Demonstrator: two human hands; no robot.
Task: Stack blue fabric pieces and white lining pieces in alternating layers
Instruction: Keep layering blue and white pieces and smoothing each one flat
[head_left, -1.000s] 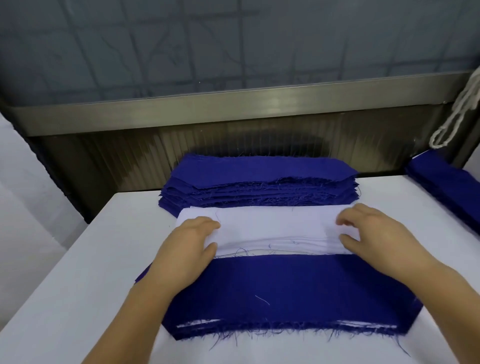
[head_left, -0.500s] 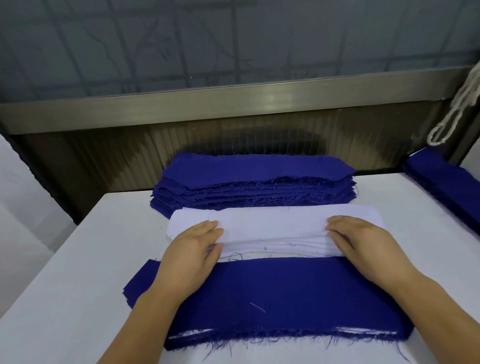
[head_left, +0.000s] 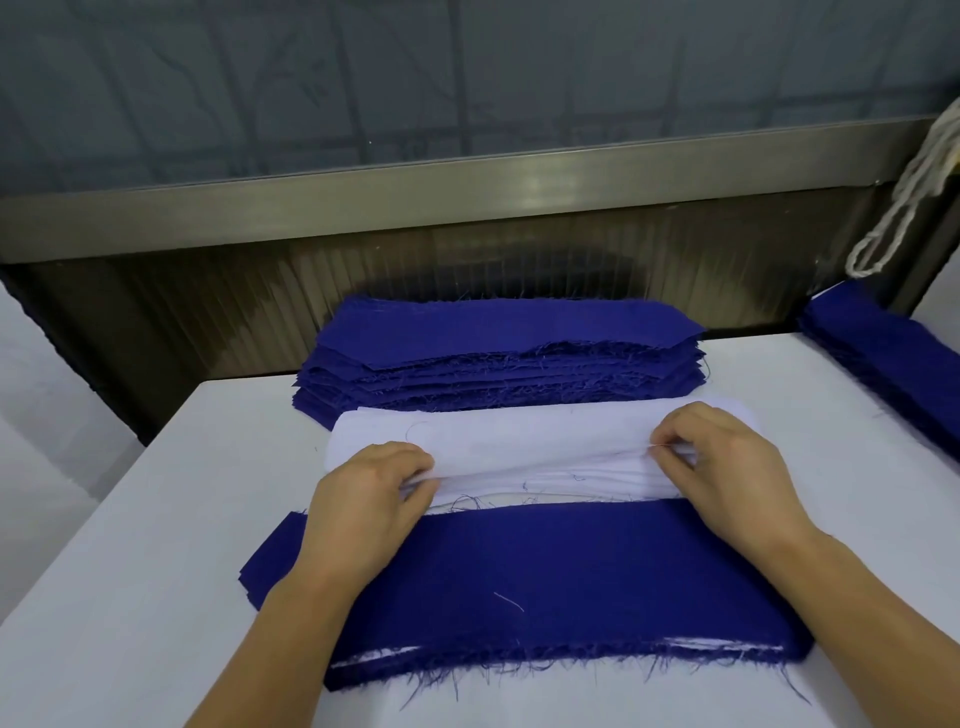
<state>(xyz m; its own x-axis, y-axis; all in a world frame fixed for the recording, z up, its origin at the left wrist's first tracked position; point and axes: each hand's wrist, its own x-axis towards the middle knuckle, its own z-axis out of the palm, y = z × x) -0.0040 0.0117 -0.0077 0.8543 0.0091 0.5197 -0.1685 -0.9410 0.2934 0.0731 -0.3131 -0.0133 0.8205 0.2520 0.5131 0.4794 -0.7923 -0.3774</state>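
Observation:
A layered stack with a blue fabric piece (head_left: 545, 577) on top lies nearest me, white lining edges peeking out along its front. Behind it sits a pile of white lining pieces (head_left: 530, 441). My left hand (head_left: 374, 493) pinches the near left edge of the top white lining piece. My right hand (head_left: 727, 467) pinches its near right edge, and that edge is lifted a little. A tall pile of blue fabric pieces (head_left: 498, 353) stands further back.
Everything rests on a white table (head_left: 130, 571) whose far edge meets a metal ledge (head_left: 467, 192) and a dark wall. Another blue fabric pile (head_left: 888, 358) lies at the right edge. A white cord (head_left: 904, 208) hangs at top right.
Both hands went from lying flat on the white lining pile to curling their fingers and pinching the top piece's near edge, which now lifts slightly.

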